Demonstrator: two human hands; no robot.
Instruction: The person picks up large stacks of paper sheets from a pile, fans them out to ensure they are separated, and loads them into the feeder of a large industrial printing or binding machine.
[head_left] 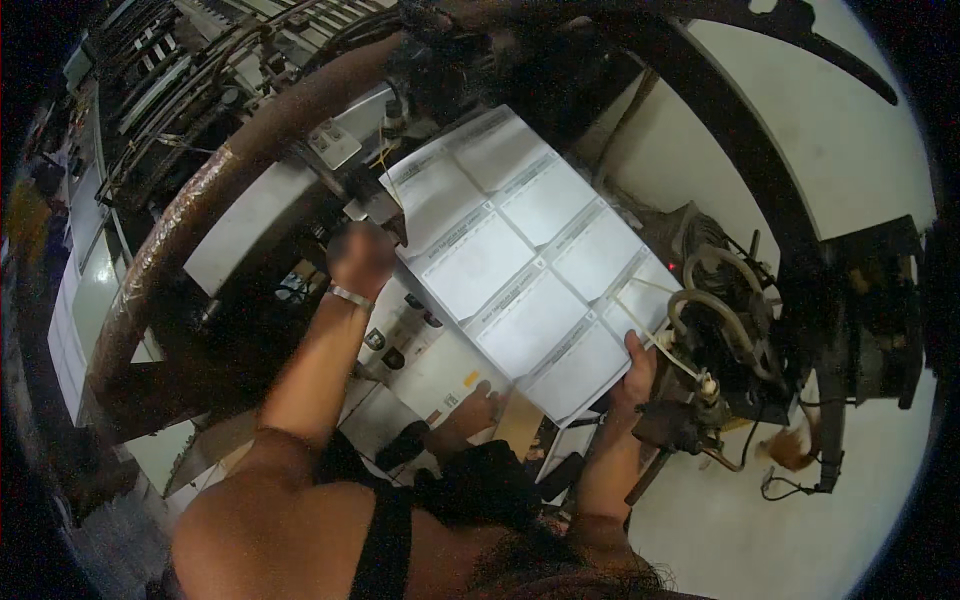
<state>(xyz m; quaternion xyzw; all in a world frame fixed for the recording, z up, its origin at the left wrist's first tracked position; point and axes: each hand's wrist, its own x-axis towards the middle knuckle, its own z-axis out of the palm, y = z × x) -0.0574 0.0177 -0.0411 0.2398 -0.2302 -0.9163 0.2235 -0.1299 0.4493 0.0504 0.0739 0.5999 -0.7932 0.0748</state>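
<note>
Dark machinery (870, 310) is ringing the workspace, a curved brown bar (190, 195) arching from eight o'clock up to twelve and pale hoses (708, 297) looping toward three. One white printed sheet (530, 250) is lying mid-view, its long axis running from between ten and eleven o'clock to between four and five. From the left hand (362, 258) it is spreading toward three; from the right hand (640, 378) – the nearer, touching its lower-right edge – toward ten-thirty. That right hand is pinching the edge, thumb on top, fingers hidden. The left is hovering or resting beside a dark fitting (383, 208) – too blurred to tell its grip. Showing are two hands, one sheet, eight panels, one wristband (350, 297).
</note>
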